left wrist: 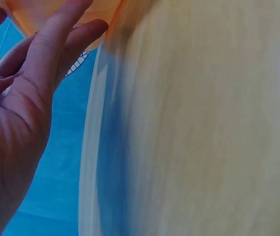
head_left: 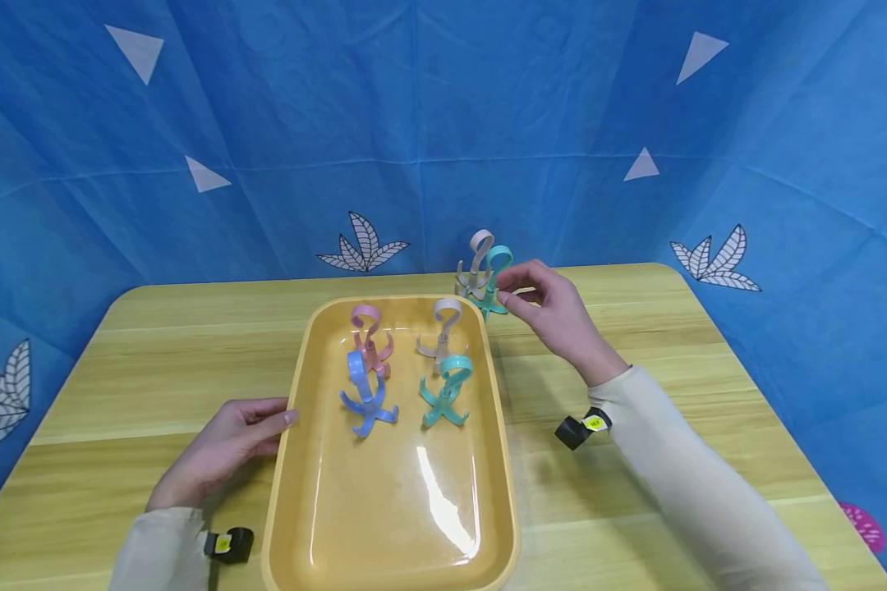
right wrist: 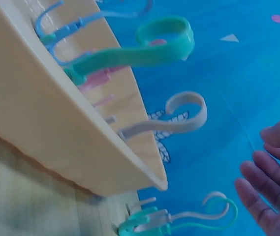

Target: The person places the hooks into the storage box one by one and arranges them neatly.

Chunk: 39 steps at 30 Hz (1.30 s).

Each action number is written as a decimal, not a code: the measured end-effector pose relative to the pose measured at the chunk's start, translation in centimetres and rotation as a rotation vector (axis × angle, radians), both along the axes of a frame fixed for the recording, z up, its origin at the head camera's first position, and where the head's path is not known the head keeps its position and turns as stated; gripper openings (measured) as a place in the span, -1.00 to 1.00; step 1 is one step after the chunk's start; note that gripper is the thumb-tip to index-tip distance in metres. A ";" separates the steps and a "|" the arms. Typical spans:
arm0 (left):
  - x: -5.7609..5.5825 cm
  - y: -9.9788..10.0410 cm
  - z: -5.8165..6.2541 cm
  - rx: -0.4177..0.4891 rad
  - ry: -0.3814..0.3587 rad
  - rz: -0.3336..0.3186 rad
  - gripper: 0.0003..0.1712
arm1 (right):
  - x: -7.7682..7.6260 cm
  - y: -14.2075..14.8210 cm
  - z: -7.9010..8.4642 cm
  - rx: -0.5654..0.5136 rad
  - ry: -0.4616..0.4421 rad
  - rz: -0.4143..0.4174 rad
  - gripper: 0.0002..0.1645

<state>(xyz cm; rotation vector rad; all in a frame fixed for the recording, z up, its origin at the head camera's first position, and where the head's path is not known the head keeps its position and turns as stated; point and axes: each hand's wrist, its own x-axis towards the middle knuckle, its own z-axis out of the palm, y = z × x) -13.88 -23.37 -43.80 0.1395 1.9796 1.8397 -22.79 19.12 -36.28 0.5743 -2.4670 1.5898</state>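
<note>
The right hand (head_left: 550, 308) is released, fingers loosely bent, just beside a green claw hook (head_left: 490, 304) and a white claw hook (head_left: 475, 284) standing together at the table's far side. The left hand (head_left: 229, 439), fingers extended rather than clenched, touches the left rim of a yellow tray (head_left: 377, 501). Inside, toward its far end, stand four more: pink (head_left: 373, 358) far left, blue (head_left: 369, 407) nearer, pale (head_left: 441, 350) far right, teal (head_left: 443, 403) nearer. Beyond hangs a blue cloth (head_left: 488, 107).

Tray (head_left: 369, 501) in all 3 views
</note>
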 end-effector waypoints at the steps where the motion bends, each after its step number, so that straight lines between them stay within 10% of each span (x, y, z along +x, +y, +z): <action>1: 0.0 0.0 0.0 0.001 0.000 -0.004 -0.34 | -0.2 0.1 0.1 0.001 -0.002 -0.010 -0.76; 20: 0.0 -0.1 0.4 0.022 -0.036 -0.062 -0.32 | -3.3 0.6 -0.1 0.028 0.089 0.004 -0.72; 39: -0.2 -0.4 0.1 0.019 -0.031 -0.083 -0.32 | -7.1 1.3 -1.7 -0.024 -0.107 -0.019 -0.49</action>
